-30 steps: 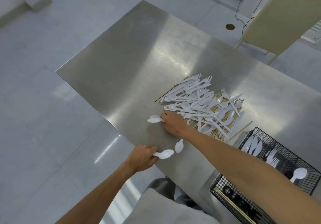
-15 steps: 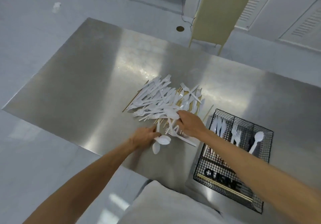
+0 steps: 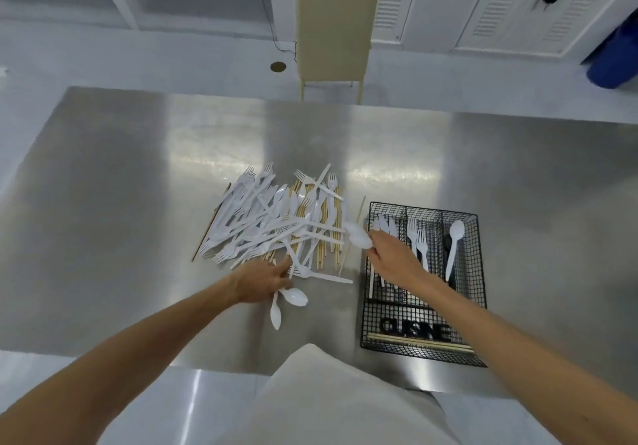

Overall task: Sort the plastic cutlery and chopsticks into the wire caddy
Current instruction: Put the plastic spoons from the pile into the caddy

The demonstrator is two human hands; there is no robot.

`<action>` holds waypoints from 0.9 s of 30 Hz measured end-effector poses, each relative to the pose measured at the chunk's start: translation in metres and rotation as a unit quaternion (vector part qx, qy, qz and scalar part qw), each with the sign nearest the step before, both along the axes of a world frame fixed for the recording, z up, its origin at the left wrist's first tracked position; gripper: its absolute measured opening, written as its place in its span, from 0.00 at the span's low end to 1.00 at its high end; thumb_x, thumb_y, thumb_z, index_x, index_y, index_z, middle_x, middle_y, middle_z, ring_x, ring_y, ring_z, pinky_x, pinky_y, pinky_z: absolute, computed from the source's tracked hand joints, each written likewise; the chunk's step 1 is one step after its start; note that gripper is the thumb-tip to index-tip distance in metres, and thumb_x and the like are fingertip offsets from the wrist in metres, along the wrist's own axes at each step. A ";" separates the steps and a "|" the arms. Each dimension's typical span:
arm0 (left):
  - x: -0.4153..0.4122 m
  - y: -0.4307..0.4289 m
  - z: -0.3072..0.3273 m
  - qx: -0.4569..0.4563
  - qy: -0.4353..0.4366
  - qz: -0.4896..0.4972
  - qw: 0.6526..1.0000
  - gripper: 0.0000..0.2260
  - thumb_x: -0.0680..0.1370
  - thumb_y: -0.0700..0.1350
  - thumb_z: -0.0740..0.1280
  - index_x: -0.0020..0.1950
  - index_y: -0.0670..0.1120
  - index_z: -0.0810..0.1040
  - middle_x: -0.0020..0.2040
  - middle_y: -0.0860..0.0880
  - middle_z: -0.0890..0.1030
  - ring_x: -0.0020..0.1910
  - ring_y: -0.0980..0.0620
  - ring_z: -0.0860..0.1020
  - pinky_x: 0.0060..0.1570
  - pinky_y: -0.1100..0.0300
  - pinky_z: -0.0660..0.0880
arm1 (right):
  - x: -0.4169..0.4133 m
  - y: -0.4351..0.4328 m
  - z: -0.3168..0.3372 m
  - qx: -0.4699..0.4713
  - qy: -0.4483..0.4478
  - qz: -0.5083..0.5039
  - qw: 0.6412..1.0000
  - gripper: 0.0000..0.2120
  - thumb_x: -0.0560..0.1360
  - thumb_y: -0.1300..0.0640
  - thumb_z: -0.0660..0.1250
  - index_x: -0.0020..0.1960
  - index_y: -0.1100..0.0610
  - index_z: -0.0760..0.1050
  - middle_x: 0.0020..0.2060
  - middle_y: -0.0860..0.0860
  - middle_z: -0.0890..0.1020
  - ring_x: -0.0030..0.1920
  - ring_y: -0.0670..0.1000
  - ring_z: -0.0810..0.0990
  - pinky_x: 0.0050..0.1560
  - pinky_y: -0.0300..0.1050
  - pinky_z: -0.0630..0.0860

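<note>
A heap of white plastic forks, knives and spoons point(image 3: 272, 217) lies over wooden chopsticks point(image 3: 324, 237) in the middle of the steel table point(image 3: 121, 175). To its right stands the black wire caddy point(image 3: 476, 292), with knives, forks point(image 3: 417, 241) and one spoon point(image 3: 454, 244) in separate compartments and chopsticks point(image 3: 421, 341) along its front slot. My right hand point(image 3: 393, 258) holds white spoons point(image 3: 357, 236) over the caddy's left edge. My left hand point(image 3: 262, 280) rests at the heap's near edge, fingers on the cutlery; two loose spoons point(image 3: 293, 296) lie just beneath it.
A beige chair point(image 3: 333, 20) stands beyond the table's far edge. A blue object point(image 3: 614, 61) sits at the far right by white cabinets. The table's near edge runs just in front of my body.
My right hand has carried spoons from the heap rightwards to the caddy. My left hand has come from the table's edge to the heap's near side, leaving spoons lying there.
</note>
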State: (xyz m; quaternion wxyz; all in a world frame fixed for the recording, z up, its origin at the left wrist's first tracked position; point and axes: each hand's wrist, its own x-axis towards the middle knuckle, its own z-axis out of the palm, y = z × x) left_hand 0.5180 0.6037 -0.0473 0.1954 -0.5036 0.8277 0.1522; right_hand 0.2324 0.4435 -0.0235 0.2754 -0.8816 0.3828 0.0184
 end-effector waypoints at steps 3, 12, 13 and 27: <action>-0.008 0.001 0.002 0.021 -0.020 -0.015 0.999 0.12 0.78 0.45 0.66 0.60 0.53 0.72 0.63 0.45 0.69 0.41 0.46 0.81 0.38 0.48 0.79 | -0.014 0.001 -0.004 0.006 0.001 -0.014 1.000 0.03 0.81 0.57 0.59 0.51 0.57 0.70 0.40 0.48 0.72 0.36 0.48 0.71 0.32 0.42 0.66; -0.020 0.002 0.014 0.026 0.017 0.009 0.999 0.16 0.75 0.53 0.63 0.62 0.54 0.75 0.53 0.52 0.82 0.48 0.50 0.82 0.44 0.54 0.80 | -0.044 0.008 -0.013 0.028 -0.022 -0.064 0.997 0.05 0.82 0.55 0.59 0.51 0.55 0.71 0.37 0.48 0.75 0.32 0.46 0.72 0.30 0.42 0.68; -0.021 0.001 0.014 0.014 0.027 0.020 0.999 0.17 0.74 0.53 0.62 0.62 0.53 0.75 0.52 0.51 0.83 0.48 0.49 0.82 0.44 0.55 0.80 | -0.048 0.008 -0.012 0.033 -0.028 -0.073 0.996 0.05 0.82 0.55 0.58 0.50 0.55 0.71 0.36 0.48 0.74 0.31 0.46 0.72 0.29 0.41 0.66; -0.150 -0.095 0.039 -0.091 0.173 0.099 0.976 0.06 0.72 0.51 0.63 0.41 0.49 0.74 0.32 0.52 0.77 0.28 0.51 0.73 0.29 0.62 0.66 | -0.150 -0.008 0.000 0.037 -0.050 -0.197 0.978 0.04 0.81 0.56 0.61 0.48 0.55 0.69 0.36 0.50 0.75 0.32 0.48 0.72 0.32 0.47 0.72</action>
